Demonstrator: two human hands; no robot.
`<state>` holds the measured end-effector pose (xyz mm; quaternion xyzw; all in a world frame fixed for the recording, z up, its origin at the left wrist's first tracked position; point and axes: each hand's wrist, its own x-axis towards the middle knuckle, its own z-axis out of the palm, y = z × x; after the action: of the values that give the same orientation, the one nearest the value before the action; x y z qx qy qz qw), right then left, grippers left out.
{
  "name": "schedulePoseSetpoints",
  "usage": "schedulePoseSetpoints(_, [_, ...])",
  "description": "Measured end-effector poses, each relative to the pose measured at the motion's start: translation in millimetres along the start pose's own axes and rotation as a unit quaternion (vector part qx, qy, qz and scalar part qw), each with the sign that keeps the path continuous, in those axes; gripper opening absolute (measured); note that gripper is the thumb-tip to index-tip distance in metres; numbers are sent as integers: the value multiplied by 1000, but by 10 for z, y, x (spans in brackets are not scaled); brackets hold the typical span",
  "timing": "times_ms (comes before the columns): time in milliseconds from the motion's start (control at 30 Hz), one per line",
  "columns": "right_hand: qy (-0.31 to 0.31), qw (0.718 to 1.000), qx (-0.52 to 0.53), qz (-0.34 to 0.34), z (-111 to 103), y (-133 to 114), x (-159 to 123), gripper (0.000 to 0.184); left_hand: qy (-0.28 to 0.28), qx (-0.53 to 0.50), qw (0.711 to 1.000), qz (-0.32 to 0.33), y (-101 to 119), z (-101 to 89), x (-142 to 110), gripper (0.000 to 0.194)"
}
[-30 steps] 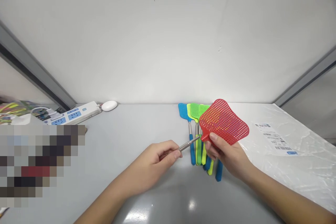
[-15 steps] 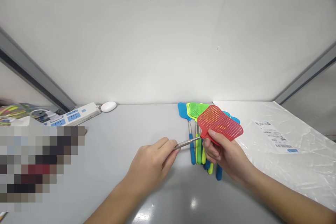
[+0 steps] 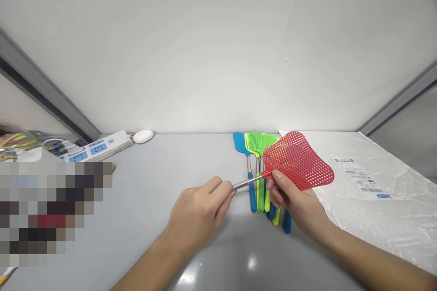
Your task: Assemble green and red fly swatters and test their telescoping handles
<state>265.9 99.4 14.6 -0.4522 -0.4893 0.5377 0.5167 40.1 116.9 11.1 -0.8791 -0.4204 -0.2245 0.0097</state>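
Note:
Between my hands is a red fly swatter [image 3: 300, 159] with a perforated head and a thin metal shaft. My left hand [image 3: 203, 207] is closed around the near end of the shaft, so any handle there is hidden. At the base of the red head, the thumb and fingers of my right hand [image 3: 293, 195] pinch the swatter, thumb on top. Behind it, several more swatters lie overlapping on the table, among them a blue swatter [image 3: 241, 142] and a green swatter [image 3: 256, 141]. Their coloured handles point toward me, partly covered by my right hand.
A white plastic package [image 3: 392, 218] with a printed label lies on the right. A power strip [image 3: 102, 146] and a white oval object [image 3: 143, 136] sit at the back left. Along the table's back rises a pale wall [image 3: 211, 54]. The lower left is pixelated.
The red swatter's head has turned to face me more fully and shifted slightly right. Both hands keep their hold on it. The whole view has shifted a little.

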Motion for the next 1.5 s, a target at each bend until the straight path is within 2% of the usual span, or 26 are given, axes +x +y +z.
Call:
schedulePoseSetpoints(400, [-42, 999, -8, 19, -11, -25, 9, 41, -40, 26, 999, -8, 78, 7, 8, 32])
schedulePoseSetpoints(667, [-84, 994, -66, 7, -44, -135, 47, 47, -67, -104, 991, -44, 117, -45, 3, 30])
schedulePoseSetpoints(867, [-64, 996, -64, -17, -17, -144, 52, 47, -79, -166, 981, -56, 85, -89, 62, 30])
schedulePoseSetpoints(1067, [-46, 996, -70, -6, -8, -149, 38, 47, -70, -99, 991, -50, 100, -62, 65, 34])
schedulePoseSetpoints(1200, [-59, 996, -74, 6, -18, -161, 52, 47, -80, -67, 992, -66, 139, -56, 52, 37])
schedulePoseSetpoints(1367, [-64, 994, -86, 3, -43, -126, 79, 47, -98, -146, 980, -89, 132, -54, 55, 32])
schedulePoseSetpoints(1500, [-50, 992, -117, -23, -75, -70, 86, 46, -141, -177, 969, -98, 93, -118, 64, 33])
